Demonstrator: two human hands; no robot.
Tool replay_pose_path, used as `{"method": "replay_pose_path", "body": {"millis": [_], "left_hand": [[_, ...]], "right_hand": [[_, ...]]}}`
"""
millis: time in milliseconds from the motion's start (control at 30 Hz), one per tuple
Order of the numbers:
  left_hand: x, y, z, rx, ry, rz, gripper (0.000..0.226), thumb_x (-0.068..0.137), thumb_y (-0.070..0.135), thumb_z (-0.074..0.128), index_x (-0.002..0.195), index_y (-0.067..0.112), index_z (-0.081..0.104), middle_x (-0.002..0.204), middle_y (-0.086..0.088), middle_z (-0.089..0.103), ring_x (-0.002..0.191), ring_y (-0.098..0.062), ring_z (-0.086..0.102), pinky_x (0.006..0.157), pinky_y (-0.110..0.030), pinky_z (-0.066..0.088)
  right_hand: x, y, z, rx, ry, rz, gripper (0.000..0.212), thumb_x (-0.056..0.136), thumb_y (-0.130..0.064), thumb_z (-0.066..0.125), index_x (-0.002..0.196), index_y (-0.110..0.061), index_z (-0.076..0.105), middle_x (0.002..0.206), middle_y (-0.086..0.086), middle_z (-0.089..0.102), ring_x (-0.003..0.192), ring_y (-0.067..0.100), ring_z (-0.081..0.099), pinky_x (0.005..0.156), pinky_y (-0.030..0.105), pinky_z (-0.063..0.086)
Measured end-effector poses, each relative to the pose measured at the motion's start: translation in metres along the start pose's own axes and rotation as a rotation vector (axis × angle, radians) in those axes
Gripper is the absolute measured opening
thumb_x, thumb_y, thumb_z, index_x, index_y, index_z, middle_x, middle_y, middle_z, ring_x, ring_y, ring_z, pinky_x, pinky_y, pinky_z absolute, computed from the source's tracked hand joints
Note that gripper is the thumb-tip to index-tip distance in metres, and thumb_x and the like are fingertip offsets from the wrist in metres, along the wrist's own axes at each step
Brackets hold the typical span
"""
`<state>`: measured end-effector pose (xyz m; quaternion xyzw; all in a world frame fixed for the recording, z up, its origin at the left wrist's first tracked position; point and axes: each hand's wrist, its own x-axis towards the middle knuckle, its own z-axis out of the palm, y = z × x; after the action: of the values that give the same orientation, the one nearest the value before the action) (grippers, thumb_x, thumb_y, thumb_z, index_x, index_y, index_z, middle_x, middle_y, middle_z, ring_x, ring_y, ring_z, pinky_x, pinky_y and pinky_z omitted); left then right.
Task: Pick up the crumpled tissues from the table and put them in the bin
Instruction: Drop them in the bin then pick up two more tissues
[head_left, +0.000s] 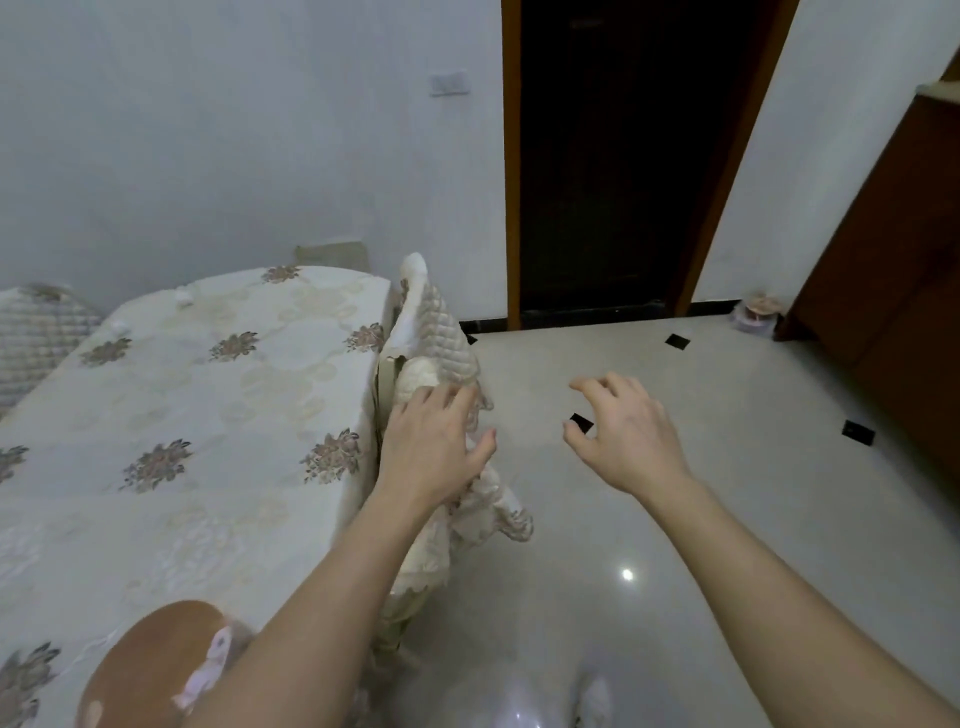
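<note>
**Tissues on the far cloth, both my hands empty**

Tissues are what I am after; going from big to small, the table (156, 415) under its flowered cloth fills my left side; the pale tiled floor (675, 519) runs off to my right; a quilted chair cover (441, 332) stands at the table's corner; my left hand (434, 447) lies spread and flat against it, holding nothing; my right hand (623, 431) hangs over the floor, fingers apart and curled, also empty; two small white tissue wads (183, 296) sit well apart from both hands near the table's far edge. I see no bin for certain; a small round container (756, 314) by the far wall may be it. My risk, I judge: light wads skid or drop off that edge if I swipe; the long reach could drag the cloth.
</note>
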<state>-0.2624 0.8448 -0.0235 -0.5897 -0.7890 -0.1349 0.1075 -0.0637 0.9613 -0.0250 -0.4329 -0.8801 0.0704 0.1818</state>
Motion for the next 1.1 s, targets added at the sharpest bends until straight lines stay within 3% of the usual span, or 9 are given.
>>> {"method": "replay_pose_path", "body": {"millis": [233,467,867,1100], "left_hand": [[0.125,0.035,0.052,-0.014,0.033,-0.04,0.052,0.084,0.053,0.046,0.123,0.021,0.06,0.112,-0.001,0.066,0.102,-0.026,0.059,0.079,-0.04,0.049],[0.206,0.04,0.089,0.002,0.013,-0.092,0.056,0.083,0.054,0.04,0.124,0.021,0.06,0.115,0.0,0.065,0.105,-0.025,0.057,0.078,-0.041,0.05],[0.355,-0.002,0.156,0.002,0.027,-0.172,0.055,0.086,0.053,0.044,0.127,0.021,0.058,0.118,0.0,0.065,0.109,-0.023,0.058,0.087,-0.039,0.049],[0.488,-0.056,0.196,-0.049,0.074,-0.214,0.051,0.084,0.05,0.051,0.124,0.019,0.06,0.114,-0.001,0.066,0.104,-0.025,0.059,0.084,-0.04,0.049]], "right_hand": [[0.118,0.084,0.008,0.033,-0.055,-0.001,0.048,0.092,-0.044,0.052,0.136,-0.025,0.049,0.128,0.001,0.055,0.121,0.022,0.045,0.093,0.039,0.042],[0.202,0.136,0.027,0.043,-0.115,-0.022,0.048,0.091,-0.043,0.053,0.136,-0.025,0.05,0.128,0.0,0.055,0.12,0.021,0.045,0.096,0.039,0.041],[0.374,0.159,0.072,0.055,-0.151,-0.102,0.048,0.093,-0.045,0.051,0.138,-0.027,0.047,0.132,-0.002,0.053,0.122,0.019,0.044,0.099,0.038,0.04],[0.521,0.161,0.108,0.028,-0.148,-0.154,0.05,0.093,-0.046,0.051,0.138,-0.026,0.048,0.129,-0.002,0.053,0.121,0.018,0.044,0.096,0.036,0.042]]}}
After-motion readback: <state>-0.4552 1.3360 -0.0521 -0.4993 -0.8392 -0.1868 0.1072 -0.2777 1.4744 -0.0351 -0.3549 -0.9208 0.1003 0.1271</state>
